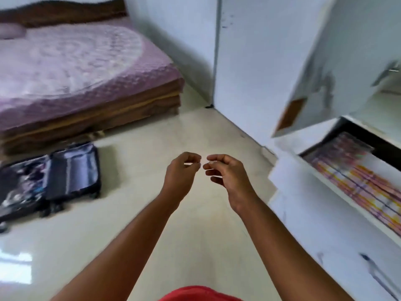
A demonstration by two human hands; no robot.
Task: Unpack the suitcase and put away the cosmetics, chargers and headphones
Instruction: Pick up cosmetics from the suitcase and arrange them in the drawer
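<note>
Suitcase [50,181] lies open on floor at 9 o'clock, jumbled contents inside, so unpacking looks unfinished. Left hand [181,172] and right hand [225,177] hover near each other, loosely curled, empty. Drawer [355,170] stands open at 3 o'clock.

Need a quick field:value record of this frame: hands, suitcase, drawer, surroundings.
left hand: fingers loosely curled, holds nothing visible, in the air over the floor
right hand: fingers loosely curled, holds nothing visible, close beside the left
suitcase: open flat on the floor at left, contents blurred
drawer: pulled open at right, colourful patterned lining or contents, too blurred to tell
wardrobe: white, one door swung open
bed: pink cover, behind the suitcase
image quality: motion blur
</note>
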